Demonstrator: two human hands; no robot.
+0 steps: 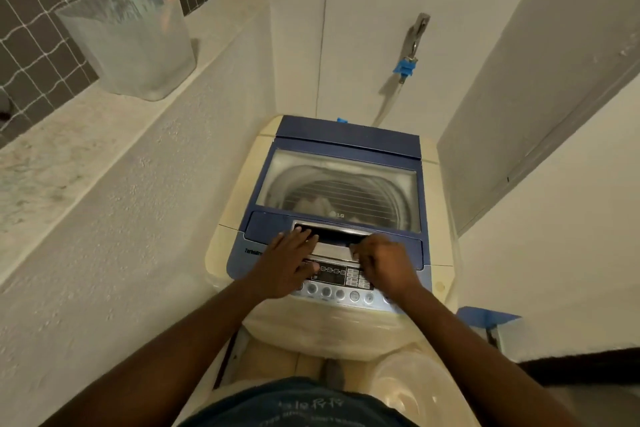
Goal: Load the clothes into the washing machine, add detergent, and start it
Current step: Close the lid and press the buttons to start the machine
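A top-loading washing machine [239, 218] with a cream body and a blue lid stands in front of me. Its lid [346, 146] is down, and pale clothes [318, 204] show through the window inside the drum. Both hands rest at the lid's front handle recess [332, 232]. My left hand [287, 265] lies flat with fingers spread, fingertips at the recess's left end. My right hand [384, 262] has its fingers curled at the recess's right end. The control panel [337, 282] with its round buttons lies partly under both hands.
A translucent plastic tub [128, 42] with a pink item in it stands on the ledge [69, 135] at left. A tap [417, 35] with a blue connector [404, 66] and hose is on the back wall. A cream bucket [419, 388] sits at lower right; walls close in on both sides.
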